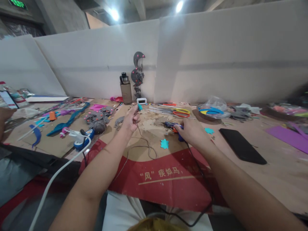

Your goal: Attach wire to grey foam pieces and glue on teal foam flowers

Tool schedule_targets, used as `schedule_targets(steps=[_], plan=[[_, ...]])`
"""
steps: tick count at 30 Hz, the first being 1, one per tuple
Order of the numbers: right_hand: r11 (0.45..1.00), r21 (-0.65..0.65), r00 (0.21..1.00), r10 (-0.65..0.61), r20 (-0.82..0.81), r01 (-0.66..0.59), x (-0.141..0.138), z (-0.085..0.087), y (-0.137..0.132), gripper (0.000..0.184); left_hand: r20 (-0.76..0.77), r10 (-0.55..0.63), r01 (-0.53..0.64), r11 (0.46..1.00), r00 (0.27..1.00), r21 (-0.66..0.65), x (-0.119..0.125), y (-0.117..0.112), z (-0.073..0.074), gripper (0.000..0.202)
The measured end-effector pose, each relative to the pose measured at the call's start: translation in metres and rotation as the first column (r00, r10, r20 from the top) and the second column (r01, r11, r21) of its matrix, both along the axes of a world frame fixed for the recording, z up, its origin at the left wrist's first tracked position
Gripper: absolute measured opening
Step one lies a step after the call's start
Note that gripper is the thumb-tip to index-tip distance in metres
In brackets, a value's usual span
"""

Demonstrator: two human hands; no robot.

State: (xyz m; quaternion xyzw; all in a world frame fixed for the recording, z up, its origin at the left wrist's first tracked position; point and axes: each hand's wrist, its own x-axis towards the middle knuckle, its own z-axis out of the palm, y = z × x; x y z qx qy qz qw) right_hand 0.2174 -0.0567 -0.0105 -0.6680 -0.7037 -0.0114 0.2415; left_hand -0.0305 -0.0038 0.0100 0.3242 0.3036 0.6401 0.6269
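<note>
My left hand (131,119) is raised over the cardboard, its fingers pinched on a thin wire with a small teal piece (140,107) at the tip. The wire (144,146) trails down in a loop across the cardboard. My right hand (190,132) is closed round a dark blue glue gun (171,125) whose nozzle points left, low over the table. Its black cord (204,192) runs toward me. Two teal cut-out shapes lie near the right hand, one (164,144) in front and one (209,130) to its right.
A black phone (242,146) lies at the right, purple sheets (288,136) beyond it. Scissors (181,112), a brown bottle (126,89) and a grey hanging ornament (137,75) stand at the back. Foam scraps, a white cable (55,176) and a blue tape dispenser (84,139) are on the left.
</note>
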Motion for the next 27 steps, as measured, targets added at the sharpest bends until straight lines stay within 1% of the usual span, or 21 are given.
schedule_targets(steps=[1, 3, 5, 8, 11, 12, 13, 14, 16, 17, 18, 19, 21, 23, 25, 27], plan=[[0.997, -0.073, 0.997, -0.03, 0.075, 0.035, 0.003, 0.0, -0.002, 0.036, -0.022, 0.001, 0.0, 1.0, 1.0, 0.028, 0.001, 0.0, -0.002, 0.021], [0.976, -0.207, 0.984, -0.027, 0.178, 0.065, 0.007, -0.003, -0.002, 0.041, -0.078, 0.013, -0.006, 0.996, 0.997, 0.085, 0.005, 0.001, -0.008, 0.02], [0.958, -0.279, 0.981, -0.012, 0.191, 0.066, 0.009, -0.011, 0.001, 0.038, -0.144, 0.053, -0.033, 0.991, 0.988, 0.132, 0.009, 0.0, -0.012, 0.019], [0.949, -0.307, 0.995, -0.052, 0.086, 0.076, 0.01, -0.023, 0.009, 0.022, -0.248, 0.12, -0.077, 0.982, 0.961, 0.175, 0.017, -0.003, -0.015, 0.02], [0.941, -0.333, 0.987, -0.102, -0.126, 0.054, 0.013, -0.023, 0.012, 0.01, -0.337, 0.149, -0.083, 0.976, 0.93, 0.201, 0.022, -0.007, -0.017, 0.022], [0.944, -0.328, 0.968, -0.108, -0.228, 0.028, 0.013, -0.022, 0.013, 0.007, -0.356, 0.156, -0.086, 0.975, 0.921, 0.207, 0.022, -0.008, -0.017, 0.023], [0.951, -0.309, 0.93, -0.116, -0.348, 0.003, 0.013, -0.019, 0.012, 0.006, -0.367, 0.165, -0.091, 0.973, 0.915, 0.211, 0.023, -0.009, -0.018, 0.023], [0.961, -0.275, 0.871, -0.119, -0.477, -0.019, 0.012, -0.017, 0.012, 0.005, -0.374, 0.174, -0.098, 0.972, 0.911, 0.214, 0.023, -0.009, -0.018, 0.023], [0.982, -0.184, 0.71, -0.108, -0.696, -0.031, 0.006, -0.013, 0.011, 0.007, -0.375, 0.194, -0.119, 0.97, 0.906, 0.212, 0.024, -0.008, -0.019, 0.021], [0.99, -0.139, 0.632, -0.086, -0.77, -0.035, 0.002, -0.011, 0.009, 0.012, -0.374, 0.203, -0.131, 0.969, 0.905, 0.208, 0.024, -0.008, -0.02, 0.02], [0.994, -0.097, 0.575, -0.053, -0.817, -0.047, -0.003, -0.01, 0.007, 0.017, -0.374, 0.21, -0.142, 0.969, 0.903, 0.202, 0.024, -0.008, -0.02, 0.02], [0.996, -0.058, 0.544, -0.011, -0.839, -0.069, -0.008, -0.008, 0.005, 0.021, -0.378, 0.215, -0.151, 0.97, 0.9, 0.192, 0.024, -0.008, -0.02, 0.019], [0.989, 0.011, 0.52, 0.085, -0.85, -0.145, -0.019, -0.006, -0.001, 0.026, -0.4, 0.214, -0.161, 0.974, 0.891, 0.162, 0.024, -0.008, -0.021, 0.019], [0.969, 0.082, 0.5, 0.191, -0.845, -0.231, -0.028, -0.005, -0.009, 0.027, -0.418, 0.205, -0.164, 0.978, 0.885, 0.132, 0.025, -0.009, -0.021, 0.018], [0.953, 0.119, 0.531, 0.256, -0.808, -0.278, -0.034, -0.006, -0.015, 0.025, -0.426, 0.194, -0.16, 0.98, 0.884, 0.115, 0.025, -0.01, -0.022, 0.017], [0.942, 0.135, 0.6, 0.301, -0.741, -0.306, -0.038, -0.01, -0.021, 0.02, -0.423, 0.181, -0.147, 0.983, 0.888, 0.111, 0.026, -0.011, -0.023, 0.016]])
